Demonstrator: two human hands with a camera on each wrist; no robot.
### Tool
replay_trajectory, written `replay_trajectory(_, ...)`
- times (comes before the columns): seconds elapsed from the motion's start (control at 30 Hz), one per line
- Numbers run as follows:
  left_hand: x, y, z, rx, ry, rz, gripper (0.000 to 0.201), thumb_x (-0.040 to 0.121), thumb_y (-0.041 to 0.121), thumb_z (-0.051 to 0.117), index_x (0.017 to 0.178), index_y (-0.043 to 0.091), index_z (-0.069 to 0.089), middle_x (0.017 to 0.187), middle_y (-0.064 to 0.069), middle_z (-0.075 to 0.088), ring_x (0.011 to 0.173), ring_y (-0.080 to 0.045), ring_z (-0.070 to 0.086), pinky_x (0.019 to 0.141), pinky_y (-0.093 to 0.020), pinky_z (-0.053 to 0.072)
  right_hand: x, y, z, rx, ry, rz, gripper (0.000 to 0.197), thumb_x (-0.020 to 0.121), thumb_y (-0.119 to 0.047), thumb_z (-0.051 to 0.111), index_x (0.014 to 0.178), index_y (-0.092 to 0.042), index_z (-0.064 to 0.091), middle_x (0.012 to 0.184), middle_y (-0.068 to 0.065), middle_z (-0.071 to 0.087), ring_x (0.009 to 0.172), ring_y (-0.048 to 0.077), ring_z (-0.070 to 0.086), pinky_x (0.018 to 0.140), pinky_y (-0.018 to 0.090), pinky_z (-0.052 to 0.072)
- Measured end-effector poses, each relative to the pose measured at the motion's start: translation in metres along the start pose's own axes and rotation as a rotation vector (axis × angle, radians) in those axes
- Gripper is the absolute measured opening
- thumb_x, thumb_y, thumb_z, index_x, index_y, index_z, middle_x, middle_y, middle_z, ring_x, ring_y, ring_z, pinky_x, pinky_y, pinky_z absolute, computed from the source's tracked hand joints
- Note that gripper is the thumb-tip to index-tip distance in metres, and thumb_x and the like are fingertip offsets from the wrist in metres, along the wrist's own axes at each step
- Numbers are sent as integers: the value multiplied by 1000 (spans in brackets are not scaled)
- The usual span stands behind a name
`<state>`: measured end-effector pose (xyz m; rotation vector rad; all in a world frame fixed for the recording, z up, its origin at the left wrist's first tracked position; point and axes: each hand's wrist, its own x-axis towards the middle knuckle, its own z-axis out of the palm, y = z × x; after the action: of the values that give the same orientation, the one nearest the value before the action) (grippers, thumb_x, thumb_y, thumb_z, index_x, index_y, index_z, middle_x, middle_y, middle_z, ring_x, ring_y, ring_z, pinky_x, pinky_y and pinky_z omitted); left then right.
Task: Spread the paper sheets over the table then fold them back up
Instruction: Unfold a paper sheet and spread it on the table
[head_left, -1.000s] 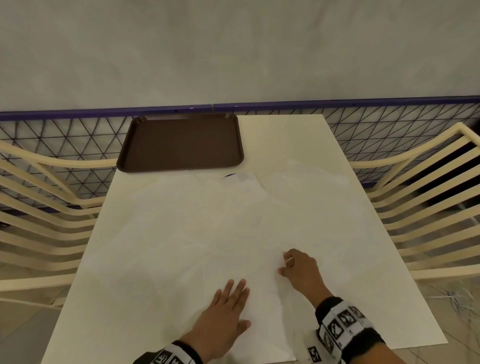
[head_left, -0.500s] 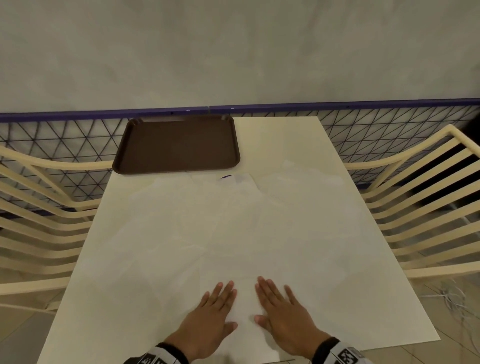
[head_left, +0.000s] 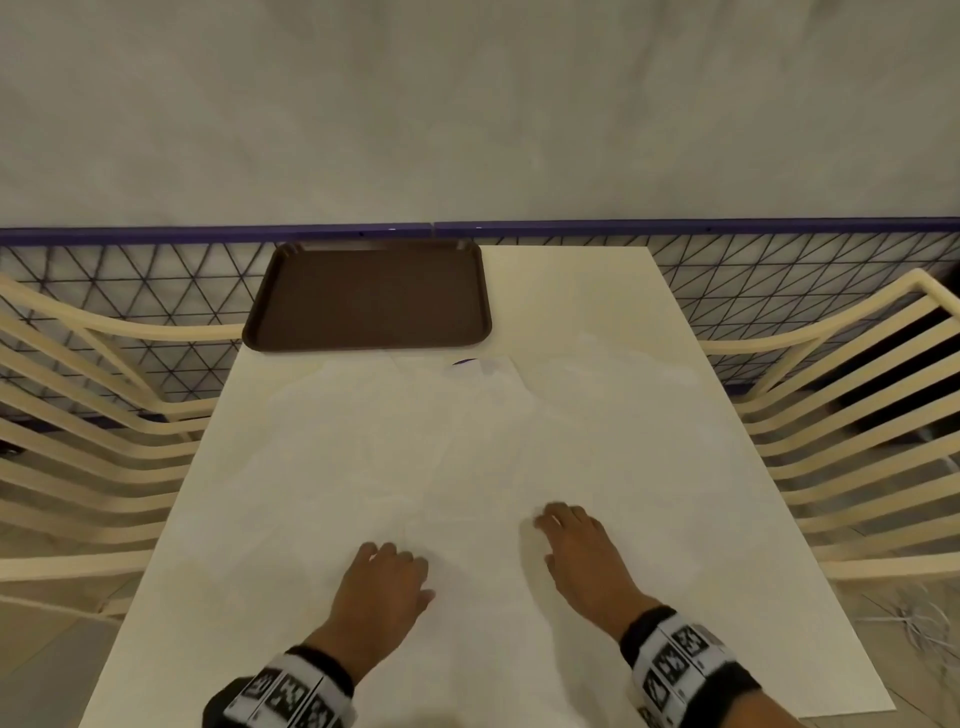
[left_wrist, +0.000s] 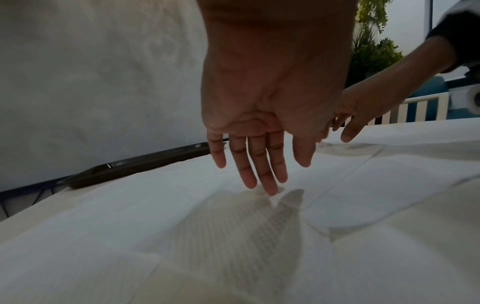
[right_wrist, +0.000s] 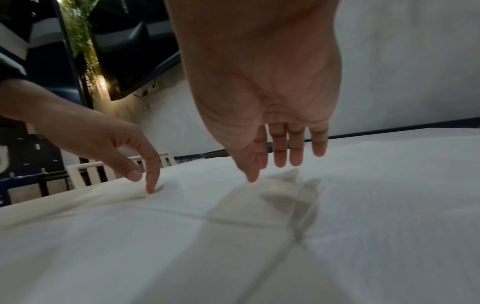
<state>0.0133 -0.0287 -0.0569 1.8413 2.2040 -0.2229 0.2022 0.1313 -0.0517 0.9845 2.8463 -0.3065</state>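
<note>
Brown tray (head_left: 369, 296) seen bare at the bench's (head_left: 571, 291) far end, paper sheets (head_left: 467, 441) spread flat, left hand (head_left: 384, 587) and right hand (head_left: 582, 556) held palm-down over them, fingers (left_wrist: 267, 176) relaxed, nothing gripped

Ahead of your hands (head_left: 483, 566) the paper sheets (head_left: 467, 457) lie flat on the counter (head_left: 582, 291) — nothing upright; only the brown tray (head_left: 369, 296) blocks the far left corner — slatted chairs (head_left: 852, 441) flank both sides.

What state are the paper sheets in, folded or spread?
Spread. The paper sheets lie flat across the table, crease lines showing; both hands hover above, left hand, right hand.
</note>
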Motion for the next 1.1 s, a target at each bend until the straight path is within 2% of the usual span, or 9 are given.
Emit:
replay_trajectory(0.1, 21, 6, -19, 6, 87, -13, 49, 33, 49, 90, 68, 23, 66, 62, 5, 60, 54, -12, 59, 52, -22, 47, 22, 2, -6, 78, -138, 0, 70, 84, -17, 63, 143, -17, 26, 149, 2, 23, 134, 23, 28, 105, 38, 32)
replay_trajectory(0.2, 34, 12, -29, -135, 38, -67, 61, 79, 31, 69, 132, 16, 42, 130, -3, 45, 115, -20, 47, 94, -29, 39, 36, 0, -10, 52, -225, 55, 70, 80, -17, 66, 139, -19, 28, 139, 3, 32, 127, 25, 31, 101, 40, 32)
replay_trajectory(0.33, 46, 16, -29, -160, -41, -35, 78, 83, 10, 61, 146, 17, 16, 150, 0, 22, 133, -21, 28, 107, -31, 28, 44, -3, -13, 10, -374, 91, 56, 83, -13, 60, 134, -17, 37, 130, 5, 43, 124, 27, 34, 100, 41, 28)
replay_trajectory(0.4, 50, 17, -29, -134, -38, -9, 81, 81, 3, 56, 147, 17, 12, 149, -1, 23, 132, -22, 28, 107, -31, 27, 41, -4, -17, 9, -355, 44, 45, 86, -11, 55, 130, -16, 47, 124, 5, 44, 120, 26, 38, 98, 37, 30)
replay_trajectory(0.53, 52, 20, -31, -189, -5, 20, 73, 79, 5, 54, 144, 22, 24, 135, 1, 44, 124, -20, 38, 105, -27, 25, 24, -12, -39, 211, -265, 2, 12, 83, -6, 52, 86, -18, 54, 89, -3, 49, 81, 18, 50, 63, 24, 36)
replay_trajectory(0.67, 29, 0, -46, -543, -3, -100, 28, 80, 28, 68, 107, 27, 64, 108, 5, 65, 102, -16, 58, 86, -23, 41, 11, -13, -74, 396, -230, 14, 36, 76, -8, 65, 57, -27, 41, 64, -8, 48, 67, 16, 48, 50, 18, 31)
replay_trajectory(0.8, -15, -32, -70, -959, 202, -281, 26, 70, 22, 80, 54, 32, 62, 55, 14, 62, 57, 3, 58, 56, -16, 43, 13, -21, -101, 642, -196, 93, 29, 73, -9, 72, 59, -26, 54, 71, 0, 58, 67, 13, 52, 56, 21, 38)
replay_trajectory(0.97, -63, -75, -96, -1262, 533, -490, 19, 72, 8, 76, 74, 23, 66, 55, 24, 65, 56, 5, 63, 53, -6, 47, 40, -69, -100, 996, -87, 97, 14, 72, -9, 77, 71, -3, 65, 69, 6, 62, 63, 16, 56, 61, 27, 44)
replay_trajectory(1.1, -99, -120, -82, -1270, 675, -710, 12, 74, 12, 76, 78, 20, 69, 72, 9, 70, 72, -18, 68, 72, -33, 56, 63, -129, -70, 1144, -184, 109, 24, 74, -8, 77, 91, 6, 68, 90, 17, 70, 78, 24, 66, 62, 32, 55)
